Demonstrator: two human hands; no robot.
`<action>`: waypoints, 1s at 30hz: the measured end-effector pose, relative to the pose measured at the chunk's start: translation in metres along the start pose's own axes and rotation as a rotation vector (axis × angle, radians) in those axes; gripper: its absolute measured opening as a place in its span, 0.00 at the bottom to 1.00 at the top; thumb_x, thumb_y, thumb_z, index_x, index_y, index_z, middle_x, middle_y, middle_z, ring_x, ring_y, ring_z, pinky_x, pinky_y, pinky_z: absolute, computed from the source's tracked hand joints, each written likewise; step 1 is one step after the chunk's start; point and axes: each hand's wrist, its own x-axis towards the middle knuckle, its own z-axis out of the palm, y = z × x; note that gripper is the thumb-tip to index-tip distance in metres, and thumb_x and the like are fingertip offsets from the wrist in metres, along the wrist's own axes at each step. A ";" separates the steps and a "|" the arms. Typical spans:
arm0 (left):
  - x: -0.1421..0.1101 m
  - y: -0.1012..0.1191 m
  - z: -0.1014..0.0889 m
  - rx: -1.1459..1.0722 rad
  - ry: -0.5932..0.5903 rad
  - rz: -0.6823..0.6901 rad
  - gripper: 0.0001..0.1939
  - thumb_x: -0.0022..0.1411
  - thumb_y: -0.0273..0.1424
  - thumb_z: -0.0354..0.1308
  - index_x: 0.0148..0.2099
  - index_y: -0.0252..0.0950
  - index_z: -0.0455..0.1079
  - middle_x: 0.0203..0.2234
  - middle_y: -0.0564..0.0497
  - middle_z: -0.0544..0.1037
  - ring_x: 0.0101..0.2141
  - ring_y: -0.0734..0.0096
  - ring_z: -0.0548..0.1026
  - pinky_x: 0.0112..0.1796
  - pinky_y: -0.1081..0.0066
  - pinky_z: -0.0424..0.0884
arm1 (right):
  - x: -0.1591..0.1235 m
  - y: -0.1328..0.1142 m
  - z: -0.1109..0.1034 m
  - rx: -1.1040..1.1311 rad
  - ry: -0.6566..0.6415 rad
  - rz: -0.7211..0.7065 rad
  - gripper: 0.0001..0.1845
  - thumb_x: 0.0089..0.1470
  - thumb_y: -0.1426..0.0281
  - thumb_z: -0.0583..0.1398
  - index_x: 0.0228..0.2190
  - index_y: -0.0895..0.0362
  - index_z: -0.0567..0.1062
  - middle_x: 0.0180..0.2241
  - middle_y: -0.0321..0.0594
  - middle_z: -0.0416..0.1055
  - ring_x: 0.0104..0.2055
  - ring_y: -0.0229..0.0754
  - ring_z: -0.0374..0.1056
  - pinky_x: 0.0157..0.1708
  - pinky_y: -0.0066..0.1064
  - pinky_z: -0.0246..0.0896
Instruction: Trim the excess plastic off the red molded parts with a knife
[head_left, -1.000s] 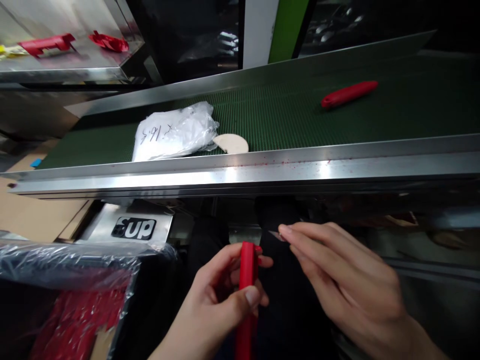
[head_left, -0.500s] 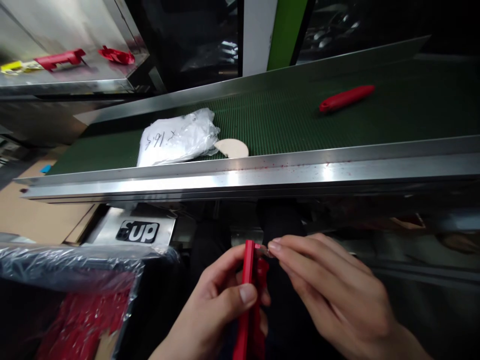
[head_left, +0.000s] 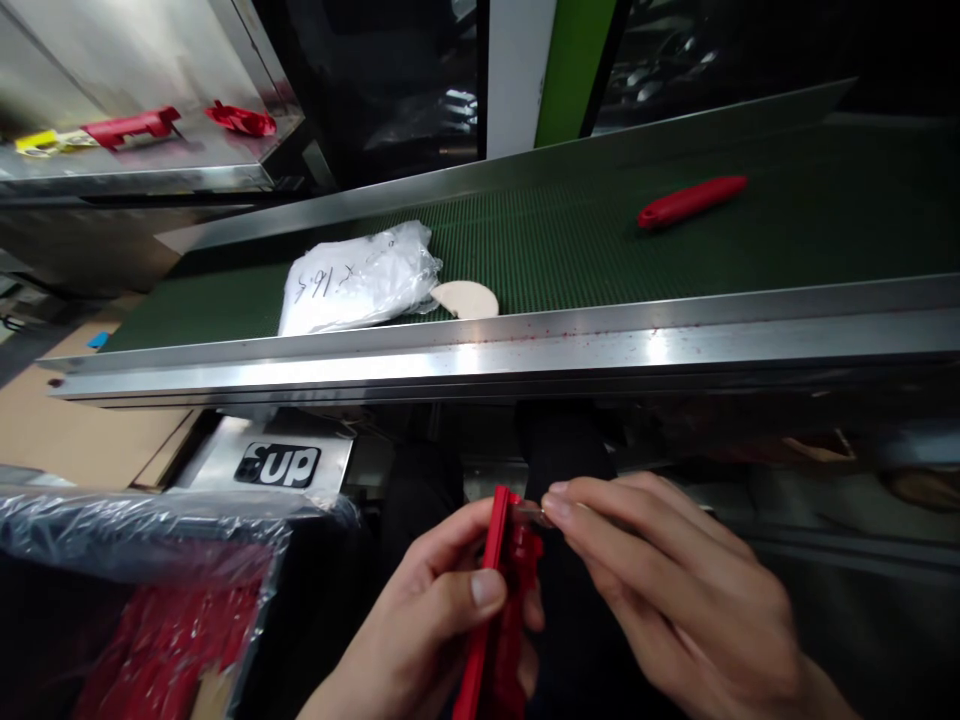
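I am gripping the red handle point(head_left: 495, 590) upright in my left hand point(head_left: 420, 630), steadying it while my right hand point(head_left: 675, 600) is pinching a small blade point(head_left: 527, 513) at its top. Beyond, a bag point(head_left: 360, 280) and another handle point(head_left: 690, 200) are lying on the belt point(head_left: 585, 250).

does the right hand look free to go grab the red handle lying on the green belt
Probably not as things stand: the right hand is pinching a small metal piece against the red part held by the left hand. Nothing lies around the red handle on the belt.
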 end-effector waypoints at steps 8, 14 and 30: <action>-0.002 -0.002 0.002 -0.002 -0.012 0.004 0.27 0.60 0.37 0.61 0.60 0.38 0.61 0.31 0.45 0.73 0.24 0.72 0.72 0.26 0.76 0.67 | 0.001 -0.002 -0.001 0.003 -0.004 0.019 0.21 0.54 0.85 0.57 0.48 0.60 0.74 0.41 0.46 0.75 0.42 0.43 0.71 0.38 0.35 0.70; -0.002 0.000 0.001 0.039 0.012 0.009 0.25 0.60 0.37 0.63 0.58 0.39 0.63 0.31 0.46 0.72 0.24 0.73 0.71 0.26 0.75 0.67 | 0.000 0.001 0.001 0.026 -0.021 0.039 0.22 0.55 0.85 0.56 0.50 0.58 0.74 0.42 0.44 0.75 0.43 0.43 0.71 0.39 0.35 0.70; -0.002 -0.002 0.005 -0.170 -0.176 0.040 0.18 0.66 0.33 0.56 0.57 0.38 0.66 0.33 0.46 0.74 0.27 0.76 0.73 0.30 0.77 0.74 | 0.002 -0.001 0.000 -0.011 -0.010 0.007 0.19 0.55 0.86 0.58 0.46 0.60 0.76 0.41 0.48 0.74 0.41 0.45 0.69 0.37 0.39 0.65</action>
